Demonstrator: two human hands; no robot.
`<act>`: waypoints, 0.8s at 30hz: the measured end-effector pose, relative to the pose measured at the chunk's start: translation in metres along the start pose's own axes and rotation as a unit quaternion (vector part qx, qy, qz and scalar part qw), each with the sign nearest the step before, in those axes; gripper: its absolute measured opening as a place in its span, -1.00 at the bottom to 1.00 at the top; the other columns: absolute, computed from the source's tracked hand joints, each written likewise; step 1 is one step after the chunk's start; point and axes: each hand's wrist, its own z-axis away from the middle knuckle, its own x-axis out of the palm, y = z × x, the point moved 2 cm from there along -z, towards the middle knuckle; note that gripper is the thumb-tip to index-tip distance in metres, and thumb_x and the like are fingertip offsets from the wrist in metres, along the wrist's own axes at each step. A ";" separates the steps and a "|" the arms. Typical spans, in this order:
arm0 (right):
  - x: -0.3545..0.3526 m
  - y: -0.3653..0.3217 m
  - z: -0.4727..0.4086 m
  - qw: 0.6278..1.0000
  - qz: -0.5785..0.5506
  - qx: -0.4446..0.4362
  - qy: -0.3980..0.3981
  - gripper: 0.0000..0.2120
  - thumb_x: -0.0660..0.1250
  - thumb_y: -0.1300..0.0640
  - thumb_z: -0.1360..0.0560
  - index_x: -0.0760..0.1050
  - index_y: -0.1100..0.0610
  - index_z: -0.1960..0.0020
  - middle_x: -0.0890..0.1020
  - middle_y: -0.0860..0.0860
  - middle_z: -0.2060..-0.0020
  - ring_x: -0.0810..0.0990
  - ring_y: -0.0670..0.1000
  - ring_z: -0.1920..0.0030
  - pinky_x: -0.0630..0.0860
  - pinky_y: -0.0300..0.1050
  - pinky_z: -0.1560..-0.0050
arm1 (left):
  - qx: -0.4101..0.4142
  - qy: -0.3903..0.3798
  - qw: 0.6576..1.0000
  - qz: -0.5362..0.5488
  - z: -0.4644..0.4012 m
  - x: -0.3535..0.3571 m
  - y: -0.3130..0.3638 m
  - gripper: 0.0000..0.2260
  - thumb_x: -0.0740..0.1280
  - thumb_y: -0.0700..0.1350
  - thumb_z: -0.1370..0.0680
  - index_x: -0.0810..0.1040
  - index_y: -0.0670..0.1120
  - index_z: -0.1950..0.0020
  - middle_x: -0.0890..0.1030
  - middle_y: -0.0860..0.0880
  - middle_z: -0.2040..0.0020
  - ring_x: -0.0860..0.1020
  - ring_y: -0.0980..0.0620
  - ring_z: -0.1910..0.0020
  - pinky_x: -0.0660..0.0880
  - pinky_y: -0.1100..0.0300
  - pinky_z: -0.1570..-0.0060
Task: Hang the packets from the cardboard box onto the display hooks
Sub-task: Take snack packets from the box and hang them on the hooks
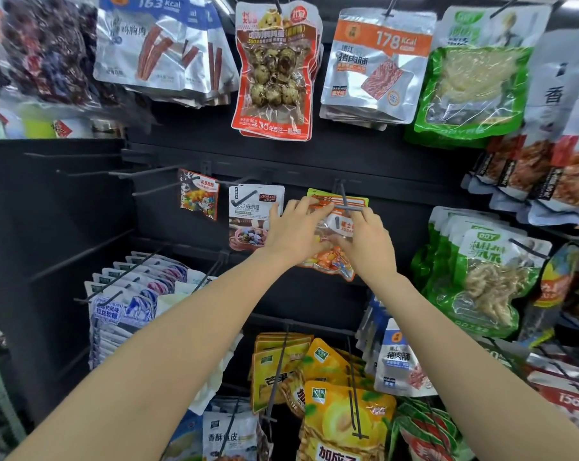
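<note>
We hold the orange packet (pixel 331 247) with both hands at the middle hook (pixel 346 204), near the centre of the rack. The left hand (pixel 291 231) pinches its top edge at ten o'clock and the right hand (pixel 368 241) grips its right side, fingers curled, likely to line its hole up with the hook tip. It is clear-fronted, showing orange sweets inside.
</note>
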 end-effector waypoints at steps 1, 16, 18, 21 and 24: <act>0.000 0.001 0.002 1.000 -0.001 -0.006 -0.006 -0.53 0.36 0.03 -0.50 0.35 0.15 -0.35 0.45 0.04 -0.23 0.43 0.04 -0.22 0.40 -0.09 -0.17 | 0.004 -0.011 1.000 0.004 0.001 0.000 0.000 -0.34 0.33 0.20 -0.47 0.17 0.12 -0.50 0.19 0.04 -0.49 0.16 -0.01 -0.45 0.02 -0.17 -0.42; 0.031 -0.066 0.077 0.986 -0.160 -0.049 -0.005 -0.82 0.28 0.18 -0.54 0.47 0.18 -0.12 0.50 0.05 -0.02 0.45 0.01 -0.05 0.37 -0.20 -0.01 | -0.037 0.051 0.997 0.040 0.075 -0.026 -0.044 -0.71 0.24 -0.11 -0.55 0.45 -0.02 -0.27 0.50 -0.01 -0.21 0.48 -0.03 -0.19 0.36 0.05 -0.10; 0.039 -0.097 0.078 0.978 -0.184 -0.078 -0.059 -0.84 0.26 0.18 -0.54 0.50 0.16 -0.10 0.51 0.04 0.01 0.47 0.01 -0.03 0.41 -0.16 0.00 | -0.076 0.021 0.994 0.074 0.099 -0.030 -0.067 -0.77 0.23 -0.16 -0.54 0.52 -0.04 -0.18 0.56 -0.04 -0.13 0.52 -0.07 -0.10 0.43 0.04 -0.02; 0.054 -0.157 0.081 0.954 -0.231 -0.122 -0.144 -0.88 0.26 0.22 -0.52 0.53 0.17 -0.03 0.57 0.08 0.09 0.53 0.05 0.05 0.46 -0.05 0.05 | -0.156 0.003 0.981 0.118 0.150 -0.040 -0.114 -0.80 0.24 -0.17 -0.52 0.57 -0.04 -0.09 0.62 -0.05 0.00 0.56 -0.09 -0.01 0.49 0.08 0.08; 0.078 -0.233 0.099 0.921 -0.269 -0.168 -0.227 -0.85 0.24 0.23 -0.53 0.55 0.15 -0.05 0.63 0.10 0.13 0.57 0.10 0.11 0.47 0.01 0.08 | -0.246 -0.006 0.963 0.107 0.217 -0.054 -0.175 -0.80 0.25 -0.13 -0.52 0.58 -0.02 -0.10 0.63 -0.04 -0.02 0.57 -0.07 -0.02 0.49 0.11 0.04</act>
